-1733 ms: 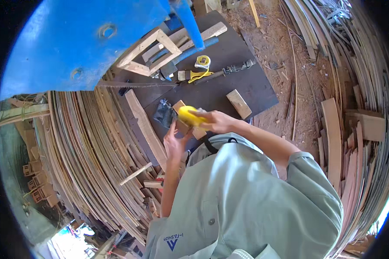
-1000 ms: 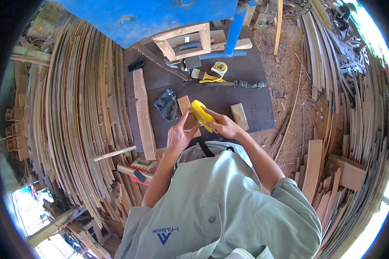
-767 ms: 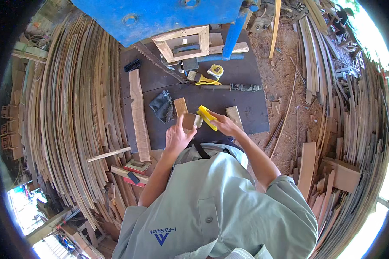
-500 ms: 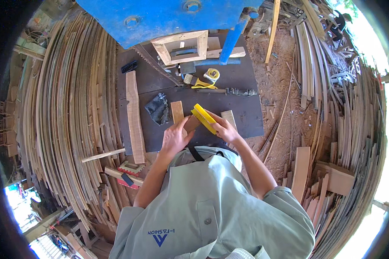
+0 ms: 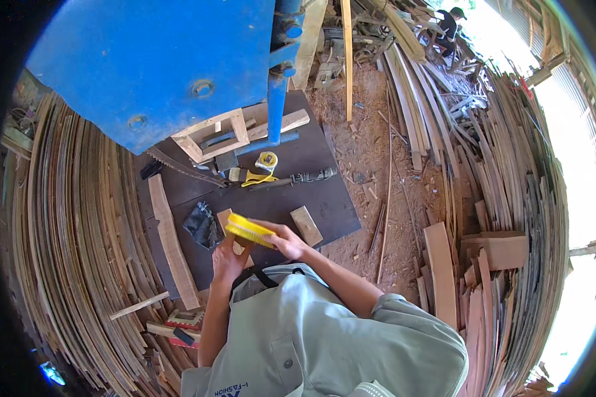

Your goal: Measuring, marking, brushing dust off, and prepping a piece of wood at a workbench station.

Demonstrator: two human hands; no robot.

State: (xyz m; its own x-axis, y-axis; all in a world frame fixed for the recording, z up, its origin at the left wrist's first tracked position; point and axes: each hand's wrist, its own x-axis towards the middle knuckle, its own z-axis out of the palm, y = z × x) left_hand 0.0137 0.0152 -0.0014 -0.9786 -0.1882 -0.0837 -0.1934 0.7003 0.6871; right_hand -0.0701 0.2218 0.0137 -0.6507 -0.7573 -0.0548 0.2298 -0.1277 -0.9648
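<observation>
My right hand (image 5: 287, 243) grips a yellow brush (image 5: 251, 230), whose pale bristles point downward. Below it, my left hand (image 5: 229, 263) holds a small brown wood block, mostly hidden by the brush and fingers. Under my hands, a wood piece (image 5: 222, 218) lies on the dark table (image 5: 339, 215). A crumpled black bag or cloth (image 5: 200, 225) is just to their left. A short pale block (image 5: 306, 225) sits to the right, and a long plank (image 5: 172, 241) runs along the table's left side.
Beyond lie a tape measure (image 5: 266, 161), paintbrush (image 5: 242, 176), wrapped tool (image 5: 311, 176) and wooden frame (image 5: 189, 147). A blue metal panel (image 5: 146, 66) with a post overhangs them. Stacked boards (image 5: 66, 212) flank the table. A person in dark clothes (image 5: 448, 33) is at the back right.
My view has swung, so the table appears lower and farther left. My right hand has turned the brush flatter, over the block in my left hand. The co-worker shows more fully.
</observation>
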